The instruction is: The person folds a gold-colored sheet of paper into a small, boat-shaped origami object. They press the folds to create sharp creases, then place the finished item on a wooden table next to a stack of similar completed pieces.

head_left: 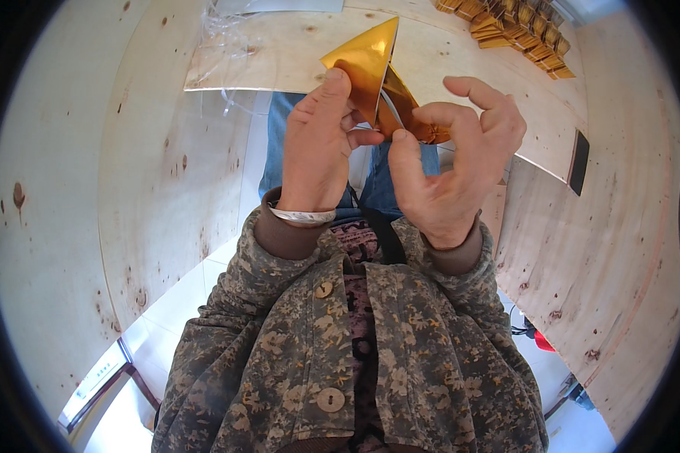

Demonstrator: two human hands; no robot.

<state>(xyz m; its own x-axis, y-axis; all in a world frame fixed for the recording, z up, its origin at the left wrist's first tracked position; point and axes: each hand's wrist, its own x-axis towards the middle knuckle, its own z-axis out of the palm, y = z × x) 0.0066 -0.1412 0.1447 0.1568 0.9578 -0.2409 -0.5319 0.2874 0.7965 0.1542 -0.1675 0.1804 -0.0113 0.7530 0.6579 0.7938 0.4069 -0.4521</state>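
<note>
A sheet of shiny gold foil paper point(365, 60), partly folded, is held up in front of me above my lap. One flap stands up as a pointed triangle; a second part slopes down toward the right. My left hand point(319, 136) grips the triangular side, thumb on the gold face and fingers behind it. At the lower right of the paper, my right hand point(461, 151) has its thumb and index finger close about the edge, the other fingers raised and curled. A pale inner side of the paper shows between the two parts.
Several folded gold paper pieces point(517, 30) lie in rows at the table's far right. Clear plastic wrap point(227, 38) sits at the far left, beside a pale sheet point(295, 5). A dark strip point(579, 162) marks the wooden table's right corner. Wooden panels flank me.
</note>
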